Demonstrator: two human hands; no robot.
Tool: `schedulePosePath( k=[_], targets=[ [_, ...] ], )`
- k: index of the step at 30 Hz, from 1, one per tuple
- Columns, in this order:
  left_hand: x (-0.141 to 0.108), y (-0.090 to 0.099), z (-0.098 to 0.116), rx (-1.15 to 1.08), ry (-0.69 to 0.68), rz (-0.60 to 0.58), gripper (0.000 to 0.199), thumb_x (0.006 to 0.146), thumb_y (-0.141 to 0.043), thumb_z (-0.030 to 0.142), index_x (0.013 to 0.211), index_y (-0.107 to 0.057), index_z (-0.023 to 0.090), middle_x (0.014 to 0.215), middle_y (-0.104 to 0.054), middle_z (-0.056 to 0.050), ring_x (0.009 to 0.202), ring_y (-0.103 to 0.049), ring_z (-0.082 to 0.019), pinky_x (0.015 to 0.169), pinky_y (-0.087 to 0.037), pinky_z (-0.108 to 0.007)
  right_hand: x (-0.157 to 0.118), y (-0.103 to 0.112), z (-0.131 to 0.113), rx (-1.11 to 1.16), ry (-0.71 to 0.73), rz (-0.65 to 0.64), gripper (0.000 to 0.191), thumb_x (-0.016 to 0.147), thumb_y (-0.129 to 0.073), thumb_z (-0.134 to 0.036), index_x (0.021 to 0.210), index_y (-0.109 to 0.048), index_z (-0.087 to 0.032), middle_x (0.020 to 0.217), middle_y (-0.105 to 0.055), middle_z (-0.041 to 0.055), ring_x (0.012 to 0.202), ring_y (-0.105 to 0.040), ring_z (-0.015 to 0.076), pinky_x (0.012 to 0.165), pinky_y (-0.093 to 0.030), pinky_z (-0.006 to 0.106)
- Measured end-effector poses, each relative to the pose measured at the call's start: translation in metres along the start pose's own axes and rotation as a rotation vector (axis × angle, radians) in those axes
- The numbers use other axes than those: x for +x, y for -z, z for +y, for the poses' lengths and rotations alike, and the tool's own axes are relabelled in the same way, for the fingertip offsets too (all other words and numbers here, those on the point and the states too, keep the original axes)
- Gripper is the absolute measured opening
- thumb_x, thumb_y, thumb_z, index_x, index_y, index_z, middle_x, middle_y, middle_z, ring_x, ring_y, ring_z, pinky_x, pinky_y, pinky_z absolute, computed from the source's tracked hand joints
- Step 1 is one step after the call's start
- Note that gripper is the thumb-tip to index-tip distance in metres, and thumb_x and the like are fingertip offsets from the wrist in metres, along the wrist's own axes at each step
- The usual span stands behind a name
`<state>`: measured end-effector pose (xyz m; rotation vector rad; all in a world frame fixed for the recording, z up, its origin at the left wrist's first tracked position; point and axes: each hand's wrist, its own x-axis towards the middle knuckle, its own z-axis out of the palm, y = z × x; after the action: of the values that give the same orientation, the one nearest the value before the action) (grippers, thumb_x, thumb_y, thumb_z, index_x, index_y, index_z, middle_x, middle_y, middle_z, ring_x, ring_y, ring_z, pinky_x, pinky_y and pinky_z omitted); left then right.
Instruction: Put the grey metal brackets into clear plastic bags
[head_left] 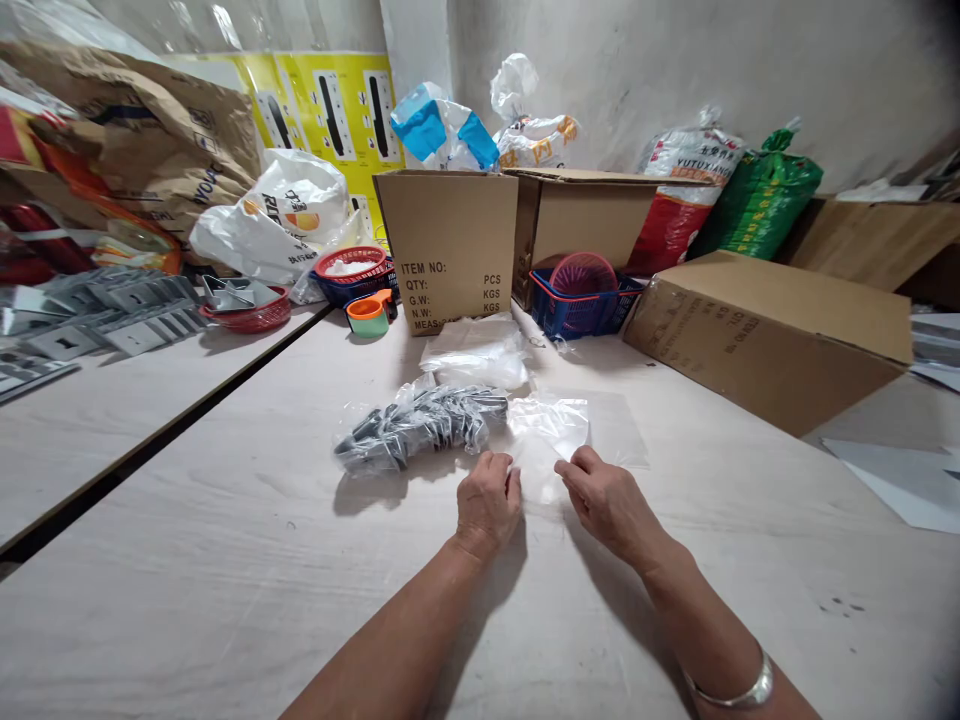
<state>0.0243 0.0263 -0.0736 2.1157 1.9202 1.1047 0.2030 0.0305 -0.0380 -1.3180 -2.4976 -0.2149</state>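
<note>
Both hands are at the near edge of a clear plastic bag [536,470] that lies on the pale table [300,610]. My left hand [489,503] is closed on the bag's left side, fingers pinched. On the right side, my right hand [604,500] pinches the same bag between thumb and fingers. Under and behind it lie more flat clear bags [619,430]. Just left of my left hand, a row of dark parts in clear wrapping [424,425] rests on the table. Another pile of clear bags [480,352] sits behind that row.
Cardboard boxes [450,240] stand at the back, and another box [772,330] lies at the right. Blue baskets [574,305] and an orange-and-green tape roll [368,316] are near them. Grey metal parts [112,310] and a red basket [251,312] are left of a dark table gap.
</note>
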Motion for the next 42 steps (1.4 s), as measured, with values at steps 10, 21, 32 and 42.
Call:
schedulePosePath(
  k=[10,21,32,42],
  targets=[
    [0.001,0.001,0.001,0.047,-0.014,-0.014,0.021,0.078,-0.042,0.013,0.092,-0.057,0.017,0.087,-0.058,-0.007,0.080,-0.057,-0.019,0.071,-0.044,-0.029,0.001,0.001,0.002,-0.122,-0.072,-0.002,0.032,0.082,-0.039,-0.006,0.103,-0.058,-0.020,0.082,-0.050,0.0038,0.057,-0.042,0.0091,0.050,-0.022,0.024],
    [0.000,0.004,0.003,0.070,-0.051,-0.078,0.023,0.079,-0.041,0.012,0.087,-0.061,0.019,0.085,-0.058,-0.006,0.072,-0.056,-0.017,0.065,-0.042,-0.026,-0.001,0.002,-0.003,-0.142,-0.059,-0.153,0.021,0.080,-0.043,-0.006,0.085,-0.058,-0.020,0.080,-0.049,0.0029,0.054,-0.044,0.0091,0.048,-0.021,0.026],
    [0.000,0.003,0.002,-0.031,-0.076,-0.050,0.020,0.083,-0.040,0.017,0.083,-0.060,0.019,0.079,-0.057,-0.004,0.071,-0.055,-0.015,0.066,-0.041,-0.025,-0.001,0.011,-0.009,-0.192,-0.190,-0.133,0.027,0.089,-0.042,-0.026,0.071,-0.058,-0.016,0.076,-0.054,0.0044,0.054,-0.051,0.0106,0.047,-0.020,0.027],
    [0.000,0.002,0.002,-0.046,-0.101,-0.010,0.021,0.086,-0.039,0.022,0.080,-0.058,0.019,0.076,-0.056,-0.003,0.069,-0.053,-0.014,0.065,-0.040,-0.025,0.000,0.007,-0.010,-0.250,-0.197,-0.178,0.013,0.082,-0.049,-0.013,0.090,-0.056,-0.021,0.076,-0.052,0.0024,0.053,-0.050,0.0110,0.048,-0.017,0.027]
  ],
)
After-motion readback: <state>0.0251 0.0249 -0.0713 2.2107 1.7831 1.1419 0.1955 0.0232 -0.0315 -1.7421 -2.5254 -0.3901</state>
